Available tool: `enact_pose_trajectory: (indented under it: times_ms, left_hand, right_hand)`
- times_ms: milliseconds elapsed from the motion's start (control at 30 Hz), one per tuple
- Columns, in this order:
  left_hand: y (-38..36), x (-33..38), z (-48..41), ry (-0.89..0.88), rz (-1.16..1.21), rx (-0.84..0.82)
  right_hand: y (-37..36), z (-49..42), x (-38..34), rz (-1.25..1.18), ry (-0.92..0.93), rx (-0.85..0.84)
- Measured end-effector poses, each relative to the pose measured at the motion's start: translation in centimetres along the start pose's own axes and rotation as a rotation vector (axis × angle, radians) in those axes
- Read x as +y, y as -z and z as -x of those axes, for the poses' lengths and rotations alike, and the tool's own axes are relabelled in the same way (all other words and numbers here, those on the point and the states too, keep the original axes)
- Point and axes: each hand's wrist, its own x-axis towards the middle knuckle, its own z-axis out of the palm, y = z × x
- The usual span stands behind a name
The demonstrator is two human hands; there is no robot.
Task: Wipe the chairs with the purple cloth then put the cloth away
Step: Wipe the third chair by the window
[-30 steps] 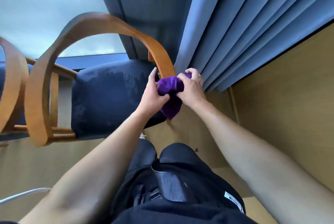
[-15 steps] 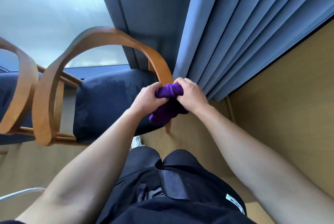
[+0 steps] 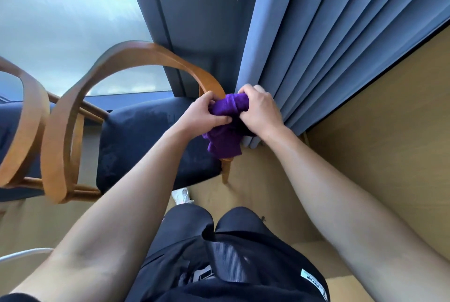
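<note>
**A:** In the head view, where is the purple cloth (image 3: pixel 224 141)?

**B:** Center of the frame, bunched into a soft, nubby wad. The person holds it from both sides.

**A:** How do the hands lie?

**B:** The left hand (image 3: pixel 202 113) has its fingers curled into the cloth's left end. The right hand (image 3: pixel 260 109) is closed over the right end, and a loose fold hangs below them.

**A:** And the chair (image 3: pixel 146 136)?

**B:** Left of center, it has a dark blue, velvety padded seat. The armrest (image 3: pixel 136 54) is a smooth bentwood loop, and its near end touches the cloth.

**A:** Anything else?

**B:** A second chair (image 3: pixel 34 119) at the left edge has the same curved wood. A blue-grey pleated curtain (image 3: pixel 328 34) fills the upper right, above a tan matte floor (image 3: pixel 377 143).
</note>
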Motion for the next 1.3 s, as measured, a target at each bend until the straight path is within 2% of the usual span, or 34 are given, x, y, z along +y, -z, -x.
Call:
enact_pose_trajectory:
  times_ms: [133,200,300,400,467,533,700,967,1067,1300]
  left_hand:
    - [-2.7,-3.5,-1.6,0.031,-0.239,-0.002]
    - [-4.8,-6.5,-1.6,0.072,-0.265,-0.031]
    - [-7.8,-10.2,-0.9,0.146,-0.140,-0.069]
    - [-9.9,-12.3,-0.6,0.171,0.038,0.125]
    - [-10.9,-13.4,-0.8,0.117,0.019,0.252]
    - [-11.9,-14.1,-1.3,0.061,-0.050,0.279]
    - [-11.8,-14.1,-4.5,0.105,-0.038,0.306]
    - [-7.2,-12.2,-14.5,0.166,-0.063,0.435]
    - [-4.9,-12.4,-17.7,0.215,-0.003,0.481]
    - [1.4,-14.8,-22.5,0.314,0.115,0.418]
  right_hand:
    - [-4.1,0.4,3.0,0.039,-0.062,-0.121]
    - [-7.2,1.8,5.1,-0.008,-0.115,-0.201]
    - [-11.4,3.4,7.8,-0.073,-0.147,-0.324]
    - [-14.1,4.7,8.9,-0.215,-0.123,-0.434]
    - [-15.4,5.3,9.2,-0.274,-0.106,-0.351]
    - [-16.4,5.2,9.5,-0.260,-0.101,-0.263]
    - [-18.1,1.8,9.0,-0.069,-0.084,-0.134]
    - [-19.2,-10.3,7.0,0.081,-0.051,-0.102]
    - [-20.2,-14.5,5.8,0.129,-0.031,-0.087]
    - [-23.1,-21.2,2.4,0.238,0.114,-0.036]
